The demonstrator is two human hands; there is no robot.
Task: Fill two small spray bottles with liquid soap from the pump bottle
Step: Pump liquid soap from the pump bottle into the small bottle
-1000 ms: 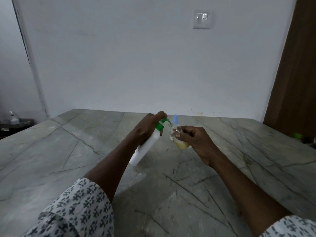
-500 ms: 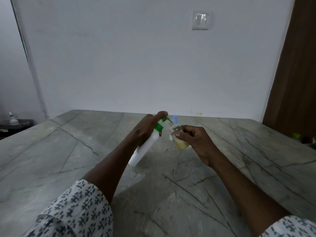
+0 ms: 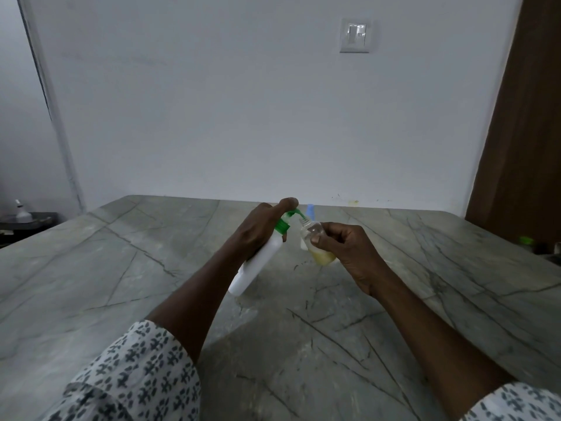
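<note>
My left hand (image 3: 261,227) grips a white pump bottle (image 3: 258,264) with a green pump head, tilted so its nozzle points right; my forefinger rests on top of the pump. My right hand (image 3: 343,247) holds a small clear spray bottle (image 3: 315,244), open at the neck and leaning toward the nozzle, with yellow liquid soap in its lower part. The nozzle tip sits right at the bottle's mouth. Behind both, a blue-topped object (image 3: 310,211) stands on the table, mostly hidden; it may be the second spray bottle.
Both hands hover over a grey marble table (image 3: 121,284) set against a white wall. A brown door (image 3: 528,147) stands at the right, with a small green item (image 3: 526,240) beyond the table's right edge. A dark stand with a small bottle (image 3: 20,211) sits far left.
Both hands have held almost still. The small bottle stays at the nozzle, and my forefinger stays on the pump head.
</note>
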